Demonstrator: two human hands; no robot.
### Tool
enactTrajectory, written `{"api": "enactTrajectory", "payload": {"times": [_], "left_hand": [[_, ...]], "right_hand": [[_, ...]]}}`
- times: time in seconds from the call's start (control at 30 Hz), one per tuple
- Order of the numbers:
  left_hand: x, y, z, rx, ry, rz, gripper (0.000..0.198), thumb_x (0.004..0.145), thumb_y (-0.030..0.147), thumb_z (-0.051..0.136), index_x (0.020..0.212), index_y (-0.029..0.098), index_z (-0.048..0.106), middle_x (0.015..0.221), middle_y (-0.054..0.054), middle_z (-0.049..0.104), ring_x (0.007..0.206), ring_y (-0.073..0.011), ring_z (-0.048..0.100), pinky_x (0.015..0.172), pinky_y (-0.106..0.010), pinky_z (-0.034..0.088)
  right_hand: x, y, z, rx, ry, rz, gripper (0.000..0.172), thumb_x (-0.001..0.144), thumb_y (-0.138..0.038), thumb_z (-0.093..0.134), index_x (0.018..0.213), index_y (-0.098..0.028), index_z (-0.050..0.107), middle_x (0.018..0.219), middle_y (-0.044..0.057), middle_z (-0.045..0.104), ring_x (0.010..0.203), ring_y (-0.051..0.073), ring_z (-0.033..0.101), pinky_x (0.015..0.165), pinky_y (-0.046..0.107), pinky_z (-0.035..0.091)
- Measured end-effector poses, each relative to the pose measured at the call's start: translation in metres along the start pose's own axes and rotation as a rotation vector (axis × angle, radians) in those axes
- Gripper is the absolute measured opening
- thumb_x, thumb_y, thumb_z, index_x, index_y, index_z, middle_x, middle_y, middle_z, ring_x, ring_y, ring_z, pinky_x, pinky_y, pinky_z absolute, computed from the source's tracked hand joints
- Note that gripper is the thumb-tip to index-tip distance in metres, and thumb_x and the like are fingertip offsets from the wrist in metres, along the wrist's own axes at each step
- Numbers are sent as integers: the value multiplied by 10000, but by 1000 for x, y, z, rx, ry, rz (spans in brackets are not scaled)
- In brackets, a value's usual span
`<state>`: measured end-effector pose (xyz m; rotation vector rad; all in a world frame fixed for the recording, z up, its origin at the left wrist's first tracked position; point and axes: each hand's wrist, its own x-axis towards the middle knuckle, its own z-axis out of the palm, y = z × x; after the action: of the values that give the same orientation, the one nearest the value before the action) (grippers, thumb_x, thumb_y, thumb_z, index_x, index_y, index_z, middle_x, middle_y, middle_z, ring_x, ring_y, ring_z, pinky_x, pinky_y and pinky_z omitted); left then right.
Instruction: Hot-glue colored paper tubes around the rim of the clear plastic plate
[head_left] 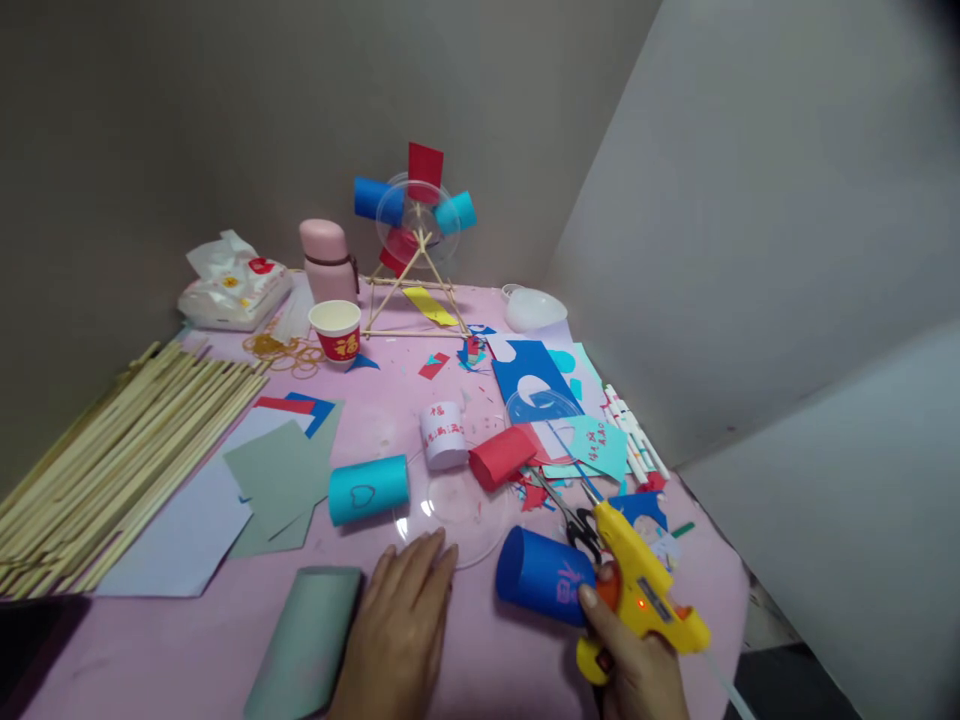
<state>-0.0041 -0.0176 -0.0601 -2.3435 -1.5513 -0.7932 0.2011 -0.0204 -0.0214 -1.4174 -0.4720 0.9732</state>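
Two bare hands are low over a pink tabletop (pixel 465 665). The right hand (pixel 637 670) is clamped round the grip of a yellow plastic hot-glue gun (pixel 649 590), one finger on its orange trigger. The nozzle points away from the hand and a little to its left. Just left of the right thumb, and seemingly touching it, a dark blue paper tube (pixel 541 575) lies on its side. Right beyond the nozzle, a pair of black-handled scissors (pixel 574 522) lies across loose paper scraps, crowding the space ahead of the gun.

The left hand (pixel 401 625) lies flat, palm down, fingers stretched and close together, gripping nothing. Its fingertips reach the near rim of a clear round plastic disc (pixel 457 505). Just beside the wrist, on the hand's left, is a rolled grey-green paper sheet (pixel 307 640). Beyond the fingertips, around the disc's far edge, lie a light blue paper tube (pixel 367 490), a white paper tube with red writing (pixel 444 435) and a red paper tube (pixel 501 456).

Far to the left of this hand is a bundle of long wooden sticks (pixel 112 460). Well beyond both hands, near the wall, stand a stick-framed model wheel (pixel 416 225) carrying coloured tubes, a pink flask (pixel 328 262) and a red-and-white paper cup (pixel 336 332).
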Motion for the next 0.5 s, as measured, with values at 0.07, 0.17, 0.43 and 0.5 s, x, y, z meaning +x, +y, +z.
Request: {"api": "enactTrajectory", "payload": {"times": [0.07, 0.17, 0.43, 0.5], "left_hand": [[1, -2, 3, 90, 3, 37, 433, 809, 45, 381, 1183, 138, 578, 1164, -107, 682, 1042, -241, 629, 916, -409, 477], [2, 0, 4, 92, -7, 50, 461, 782, -1, 359, 1153, 137, 595, 1145, -98, 692, 1012, -217, 637, 852, -352, 510], [14, 13, 1, 82, -40, 18, 469, 749, -63, 351, 1049, 157, 636, 1026, -60, 727, 882, -195, 652, 775, -317, 515], [15, 16, 3, 90, -5, 18, 447, 772, -64, 340, 1004, 168, 645, 971, -50, 731, 842, -186, 645, 763, -305, 500]], "right_hand": [[3, 2, 5, 86, 33, 29, 445, 489, -307, 886, 858, -198, 663, 689, -61, 675, 582, 100, 588, 512, 160, 482], [7, 7, 9, 100, 6, 35, 480, 446, -265, 900, 858, -195, 665, 686, -59, 665, 594, 116, 594, 512, 180, 492], [19, 21, 11, 91, 36, -87, 328, 589, -254, 840, 867, -223, 667, 787, -71, 648, 683, 100, 589, 604, 161, 507], [23, 22, 11, 64, 47, -120, 354, 568, -249, 849, 873, -228, 671, 823, -67, 655, 716, 110, 595, 638, 180, 514]]}}
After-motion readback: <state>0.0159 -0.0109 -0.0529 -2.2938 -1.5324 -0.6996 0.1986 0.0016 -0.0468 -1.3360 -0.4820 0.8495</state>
